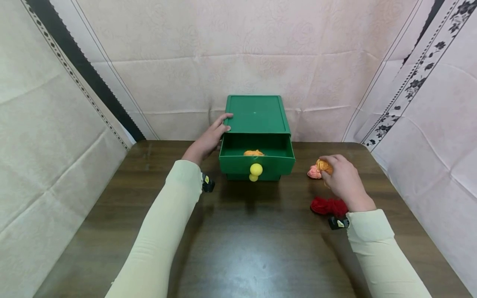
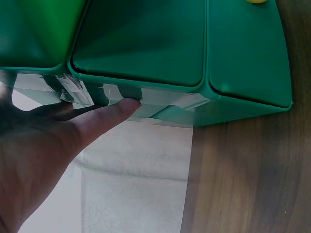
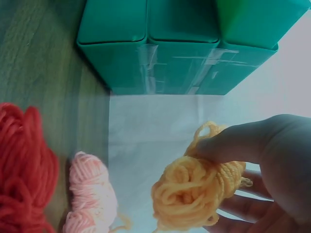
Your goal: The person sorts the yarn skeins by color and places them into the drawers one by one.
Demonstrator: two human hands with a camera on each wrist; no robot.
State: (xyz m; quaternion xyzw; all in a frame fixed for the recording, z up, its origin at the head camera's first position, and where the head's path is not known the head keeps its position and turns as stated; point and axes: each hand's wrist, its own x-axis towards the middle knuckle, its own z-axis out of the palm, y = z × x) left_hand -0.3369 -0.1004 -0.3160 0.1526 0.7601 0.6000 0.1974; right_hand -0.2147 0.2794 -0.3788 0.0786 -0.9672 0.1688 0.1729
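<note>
My right hand [image 1: 344, 181] pinches a yellow-orange yarn bundle [image 3: 187, 194] between thumb and fingers. Just beyond it on the table lies a pink yarn bundle [image 1: 314, 172], and a red yarn bundle [image 1: 329, 206] lies nearer, beside the wrist. My left hand [image 1: 208, 140] rests on the left side of a green drawer cabinet [image 1: 257, 114], fingers straight and the thumb on its taped side, as the left wrist view shows. The cabinet's top drawer [image 1: 238, 163] is pulled out, with a yellow knob on its front. Inside it, some orange yarn [image 1: 254, 152] shows above the front edge.
The cabinet stands near the back of a dark wooden table [image 1: 238, 248]. Pale patterned cloth [image 1: 261, 54] hangs behind it and along both sides. Another yellow knob [image 1: 253, 178] sits just below the top one.
</note>
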